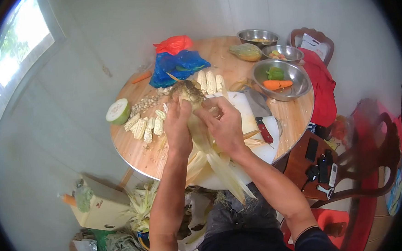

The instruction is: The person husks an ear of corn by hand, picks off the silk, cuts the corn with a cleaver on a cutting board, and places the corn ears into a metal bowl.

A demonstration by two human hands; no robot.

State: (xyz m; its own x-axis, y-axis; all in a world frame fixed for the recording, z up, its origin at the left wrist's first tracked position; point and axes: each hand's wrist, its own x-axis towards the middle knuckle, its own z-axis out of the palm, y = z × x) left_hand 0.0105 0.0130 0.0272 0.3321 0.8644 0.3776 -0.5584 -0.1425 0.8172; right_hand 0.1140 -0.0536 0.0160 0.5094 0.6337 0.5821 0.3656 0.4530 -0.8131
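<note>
Both hands hold an ear of corn [187,90] with brown silk at its far end, above the round wooden table. My left hand [179,122] is wrapped around its left side. My right hand [224,124] pinches at the husk from the right, fingers bent. Long pale husk leaves [217,159] hang down from it between my forearms. Beneath lies a white cutting board [243,105]. Husked white cobs [211,82] lie beyond my hands, and shorter pieces [148,128] lie left of them. A knife with a red handle [264,131] rests on the board's right side.
Metal bowls stand at the back right, the nearest [299,80] holding a carrot and a green pepper. Blue [174,65] and red bags [174,44] lie at the back. A cut green gourd [118,112] sits at the left edge. Chairs [382,160] stand right; a cream bin [100,207] stands lower left.
</note>
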